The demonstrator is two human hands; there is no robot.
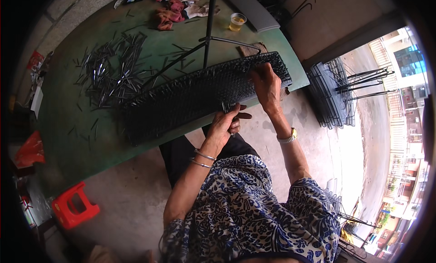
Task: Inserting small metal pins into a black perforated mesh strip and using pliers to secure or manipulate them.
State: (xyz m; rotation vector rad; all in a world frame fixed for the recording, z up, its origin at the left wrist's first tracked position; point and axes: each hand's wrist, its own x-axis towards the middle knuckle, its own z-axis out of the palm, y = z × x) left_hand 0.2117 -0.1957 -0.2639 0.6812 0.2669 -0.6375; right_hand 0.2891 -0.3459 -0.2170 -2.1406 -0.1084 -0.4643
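Across the near edge of the green table (59, 136) lies a long black mesh rack (186, 97), with many short pieces standing along its far edge. My left hand (224, 122) is closed at the rack's near side, around a few short dark rods (225, 107) whose ends poke out. Over the rack's right end, my right hand (267, 88) has its fingers pinched together; whatever they hold is too small and dark to make out. Left of the rack spreads a loose pile of short black rods (116, 65).
A black metal stand (208, 38) rises behind the rack. Beyond it are a cup of yellow liquid (237, 22) and crumpled cloth gloves (172, 13). A red stool (76, 205) stands on the floor at left; stacked black wire racks (330, 95) stand at right.
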